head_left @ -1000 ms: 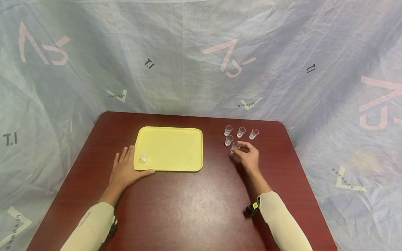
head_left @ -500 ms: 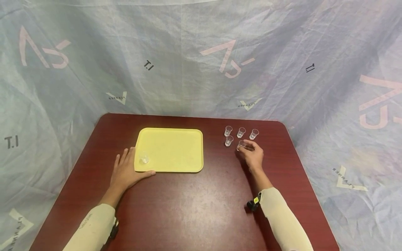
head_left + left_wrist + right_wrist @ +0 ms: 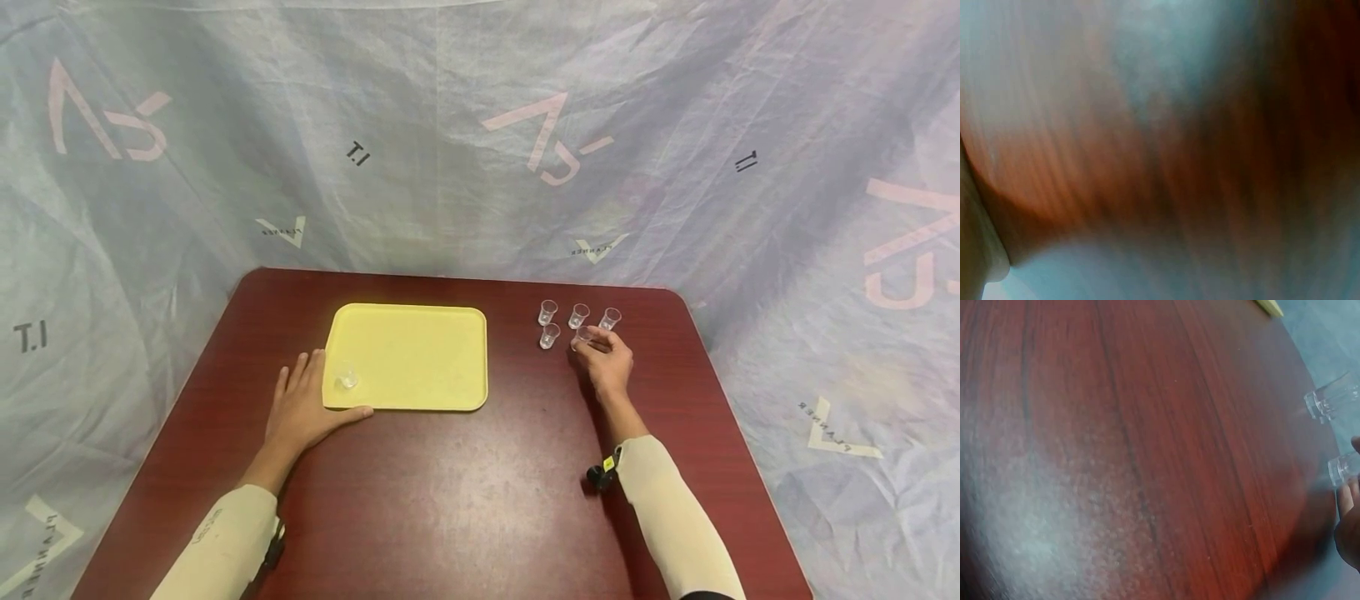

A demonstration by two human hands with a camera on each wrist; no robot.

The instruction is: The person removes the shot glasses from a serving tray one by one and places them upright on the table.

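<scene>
My right hand (image 3: 611, 365) pinches a small clear shot glass (image 3: 581, 337) between thumb and fingers, upright at the table. In the right wrist view, the fingers (image 3: 1349, 537) and this glass's base show at the right edge. Another clear shot glass (image 3: 550, 337) stands just to its left, with three more behind: left glass (image 3: 548, 313), middle glass (image 3: 578, 317), right glass (image 3: 611, 317). My left hand (image 3: 300, 410) rests with straight fingers along the left side of a yellow tray (image 3: 412, 358), its thumb along the front rim. One shot glass (image 3: 347, 377) stands in the tray's front left corner.
The dark red wooden table (image 3: 450, 500) carries everything. Grey printed cloth (image 3: 435, 150) hangs around its back and sides. A small black wrist camera (image 3: 600, 477) sits at my right cuff. The left wrist view shows mostly blurred tabletop (image 3: 1147, 169).
My right hand has moved the pinched shot glass to the right and slightly back, into line beside the front glass. My left hand stays at the tray.
</scene>
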